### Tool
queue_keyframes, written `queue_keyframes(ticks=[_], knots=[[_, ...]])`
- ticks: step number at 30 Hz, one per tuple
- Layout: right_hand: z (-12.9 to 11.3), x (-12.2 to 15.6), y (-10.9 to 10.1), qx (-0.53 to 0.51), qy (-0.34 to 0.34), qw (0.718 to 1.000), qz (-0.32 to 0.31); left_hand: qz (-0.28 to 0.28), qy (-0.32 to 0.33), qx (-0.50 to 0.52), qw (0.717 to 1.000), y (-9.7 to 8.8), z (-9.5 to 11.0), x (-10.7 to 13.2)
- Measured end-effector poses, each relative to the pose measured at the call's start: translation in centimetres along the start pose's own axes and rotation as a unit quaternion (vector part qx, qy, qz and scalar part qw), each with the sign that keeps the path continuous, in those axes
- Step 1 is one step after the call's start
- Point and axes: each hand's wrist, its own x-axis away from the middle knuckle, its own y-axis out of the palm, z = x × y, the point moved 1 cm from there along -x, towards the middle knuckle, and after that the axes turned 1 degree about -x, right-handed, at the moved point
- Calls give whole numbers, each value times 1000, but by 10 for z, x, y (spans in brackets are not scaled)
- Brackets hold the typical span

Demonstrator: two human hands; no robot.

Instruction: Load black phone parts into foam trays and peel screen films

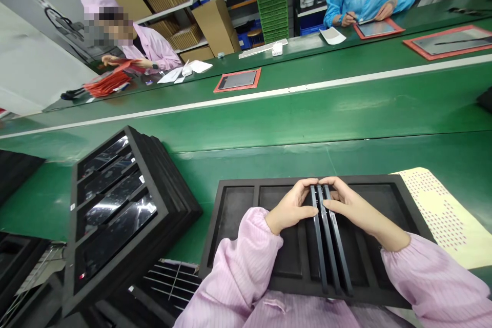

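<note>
Over the tray [238, 183], the left hand [294, 206] and right hand [351, 209] grip three panels [329, 246] on edge from opposite sides, probably to keep them together.

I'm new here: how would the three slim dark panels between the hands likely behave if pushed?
The three slim dark panels look stiff, since their long edges run straight. Held on edge, they would likely tip sideways without the left hand and right hand. Glints along them suggest smooth, perhaps slippery surfaces.
</note>
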Motion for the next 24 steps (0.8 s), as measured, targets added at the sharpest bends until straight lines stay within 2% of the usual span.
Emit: queue_keyframes(ticks=[5, 12, 22, 24], knots=[[3, -3, 8, 26, 10, 998, 62, 0, -3, -3, 1000, 0, 2, 0], [3, -3, 8, 36, 8, 997, 73, 2, -10, -9, 1000, 1, 0, 0], [6, 3, 5, 48, 13, 998, 41, -8, -16, -21, 1000, -2, 0, 1], [7, 5, 0, 40, 15, 999, -3, -21, -20, -30, 999, -3, 1, 1]])
